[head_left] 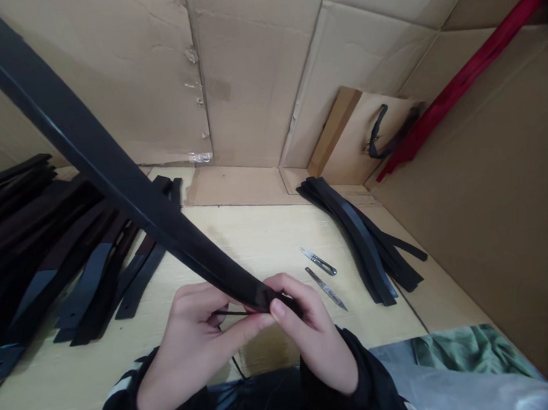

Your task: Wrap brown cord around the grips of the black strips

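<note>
A long black strap (115, 184) runs from the upper left corner down to my two hands near the front of the table. My right hand (316, 332) pinches its lower end between thumb and fingers. Beside it my left hand (203, 339) is closed, its thumb and fingertips pressed at the strap's underside. A thin dark cord (233, 313) passes through the left hand's grip to the strap's end. A sliver of red shows near the fingertips; what it belongs to is hidden.
Several black straps (83, 272) lie heaped at the left, and a smaller bundle (355, 243) rests at the right. Thread snips (318, 261) and a pointed metal blade (326, 288) lie between. Cardboard walls (257, 76) enclose the table; a red strip (461, 82) hangs at right. Green cloth (473, 350) lies front right.
</note>
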A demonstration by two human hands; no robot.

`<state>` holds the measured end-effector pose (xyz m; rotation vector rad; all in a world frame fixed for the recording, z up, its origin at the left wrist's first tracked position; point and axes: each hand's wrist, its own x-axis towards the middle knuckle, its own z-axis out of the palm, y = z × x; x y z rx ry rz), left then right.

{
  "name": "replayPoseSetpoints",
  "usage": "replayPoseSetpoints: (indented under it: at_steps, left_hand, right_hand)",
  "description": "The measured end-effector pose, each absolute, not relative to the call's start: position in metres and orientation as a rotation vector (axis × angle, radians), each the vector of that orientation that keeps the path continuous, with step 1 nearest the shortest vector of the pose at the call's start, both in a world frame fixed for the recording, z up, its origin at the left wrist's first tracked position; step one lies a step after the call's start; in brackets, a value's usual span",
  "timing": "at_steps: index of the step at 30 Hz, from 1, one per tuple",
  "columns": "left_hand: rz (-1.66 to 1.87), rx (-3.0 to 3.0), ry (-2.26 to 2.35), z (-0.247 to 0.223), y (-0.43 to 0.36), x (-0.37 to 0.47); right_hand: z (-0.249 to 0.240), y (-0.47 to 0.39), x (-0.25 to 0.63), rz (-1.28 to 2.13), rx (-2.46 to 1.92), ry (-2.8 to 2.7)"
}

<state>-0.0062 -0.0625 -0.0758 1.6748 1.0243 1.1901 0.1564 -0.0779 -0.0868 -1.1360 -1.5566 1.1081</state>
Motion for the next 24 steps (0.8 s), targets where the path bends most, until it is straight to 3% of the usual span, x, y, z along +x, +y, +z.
replayPoseSetpoints:
  at_steps: [10, 14, 24]
  left_hand:
    - [1.124, 1.375, 1.067, -0.084, -0.057, -0.003]
    - [1.129, 1.418, 1.020, -0.080, -0.053, -0.002]
    - [0.760, 1.740, 0.815, -0.079, -0.043, -0.012]
  right_hand:
    - [-0.087, -0.069, 0.162, 1.363, -0.972, -1.506]
    - [-0.094, -0.067, 0.163, 1.502, -0.891, -1.434]
    - [-0.109, -0.074, 0.161, 1.773, -0.685, -1.263]
